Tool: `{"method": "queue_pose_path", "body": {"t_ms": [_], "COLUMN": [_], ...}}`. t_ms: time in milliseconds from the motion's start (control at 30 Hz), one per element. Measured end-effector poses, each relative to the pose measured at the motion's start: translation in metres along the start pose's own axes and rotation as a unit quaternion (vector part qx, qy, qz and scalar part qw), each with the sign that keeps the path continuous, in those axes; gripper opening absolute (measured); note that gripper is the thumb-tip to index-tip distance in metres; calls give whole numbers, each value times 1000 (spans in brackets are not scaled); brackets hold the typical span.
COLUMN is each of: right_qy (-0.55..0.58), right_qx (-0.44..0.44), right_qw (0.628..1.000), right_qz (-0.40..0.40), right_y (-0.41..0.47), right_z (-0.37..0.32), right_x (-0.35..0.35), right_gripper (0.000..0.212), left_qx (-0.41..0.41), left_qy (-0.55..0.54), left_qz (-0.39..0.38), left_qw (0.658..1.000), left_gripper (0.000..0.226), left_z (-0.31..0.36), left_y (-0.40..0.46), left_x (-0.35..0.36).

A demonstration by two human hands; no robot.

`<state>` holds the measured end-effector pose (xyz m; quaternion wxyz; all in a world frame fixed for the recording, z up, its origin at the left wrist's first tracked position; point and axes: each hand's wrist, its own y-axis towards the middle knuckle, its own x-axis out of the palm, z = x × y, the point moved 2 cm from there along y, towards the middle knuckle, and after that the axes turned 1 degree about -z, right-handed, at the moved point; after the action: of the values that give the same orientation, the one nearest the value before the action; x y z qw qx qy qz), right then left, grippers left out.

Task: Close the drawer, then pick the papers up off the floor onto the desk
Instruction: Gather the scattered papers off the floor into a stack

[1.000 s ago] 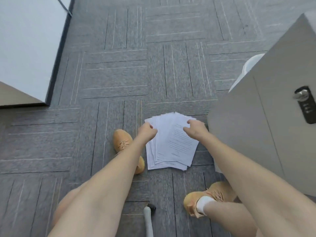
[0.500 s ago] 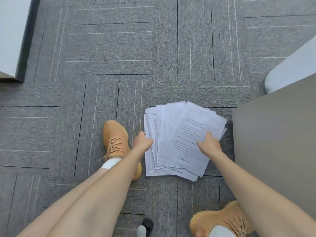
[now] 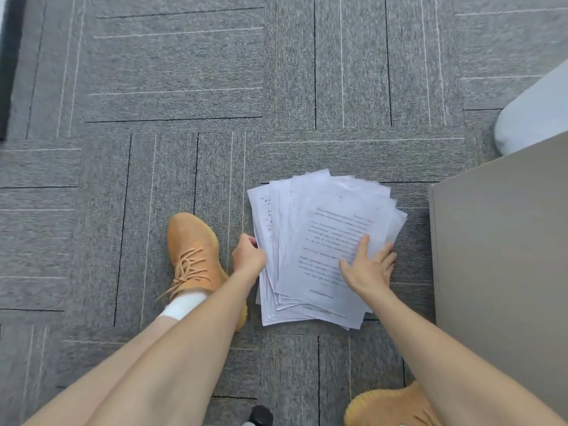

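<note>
The papers [image 3: 322,247], thin white printed sheets in a fanned stack, lie flat on the grey ribbed carpet floor [image 3: 184,72]. The left hand [image 3: 248,256] curls its fingers on the stack's left edge. The right hand [image 3: 368,269] presses flat, fingers spread, on the top sheet. A smooth beige cabinet [image 3: 504,256] stands just beside.

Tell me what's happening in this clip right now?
A person is bent over a fanned stack of printed papers lying on the grey carpet. The left hand pinches the stack's left edge, while the right hand lies flat, fingers spread, on the top sheet. The papers are on the floor, not yet lifted. A beige cabinet stands just right of them.
</note>
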<state>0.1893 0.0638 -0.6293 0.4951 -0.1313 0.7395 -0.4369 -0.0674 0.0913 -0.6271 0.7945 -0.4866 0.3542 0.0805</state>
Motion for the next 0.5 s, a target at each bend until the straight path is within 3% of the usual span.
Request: {"method": "queue_pose_path", "body": {"t_ms": [233, 333, 400, 500], "right_qy": [-47, -15, 27, 45], "right_qx": [-107, -62, -5, -2], "right_qw": [993, 997, 999, 999], "right_qz": [6, 48, 39, 18], "right_y": [-3, -3, -5, -13], "right_z": [-14, -7, 0, 1], "right_x": [-3, -3, 0, 10], "right_gripper": [75, 77, 82, 88], "left_qx": [32, 53, 58, 66], "left_qy": [-44, -49, -50, -26], "left_qz": [30, 41, 33, 4], "left_qw": [998, 997, 997, 997], "left_gripper": [20, 14, 11, 22], "left_z": [3, 4, 6, 8], "left_y": [-2, -6, -12, -20], "left_x": [2, 2, 4, 9]}}
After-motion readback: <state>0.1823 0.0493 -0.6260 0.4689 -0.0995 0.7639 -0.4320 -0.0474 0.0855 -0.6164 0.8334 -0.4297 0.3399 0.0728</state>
